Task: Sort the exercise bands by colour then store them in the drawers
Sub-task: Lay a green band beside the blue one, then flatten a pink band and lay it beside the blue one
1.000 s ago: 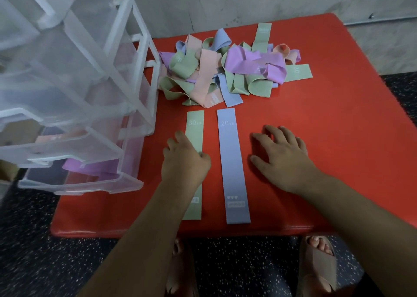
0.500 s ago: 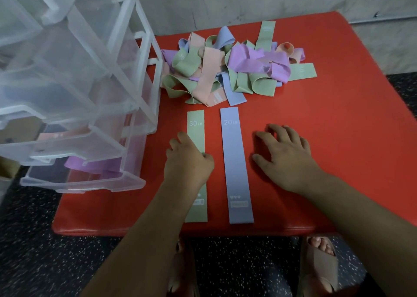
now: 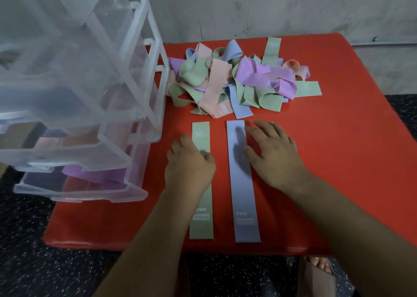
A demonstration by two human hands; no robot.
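Pin flat green fabric band [image 3: 201,213] with curled left hand [image 3: 189,168] (pinch unclear), smooth flat blue fabric band [image 3: 244,206] beside it with splayed right hand [image 3: 273,159].

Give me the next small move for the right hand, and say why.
Probably reach the right hand forward to the mixed pile and take the loose blue band sticking out nearest, for the flat blue band. That hand is open and empty; the left hand rests on the flat green band; the pile is unsorted.
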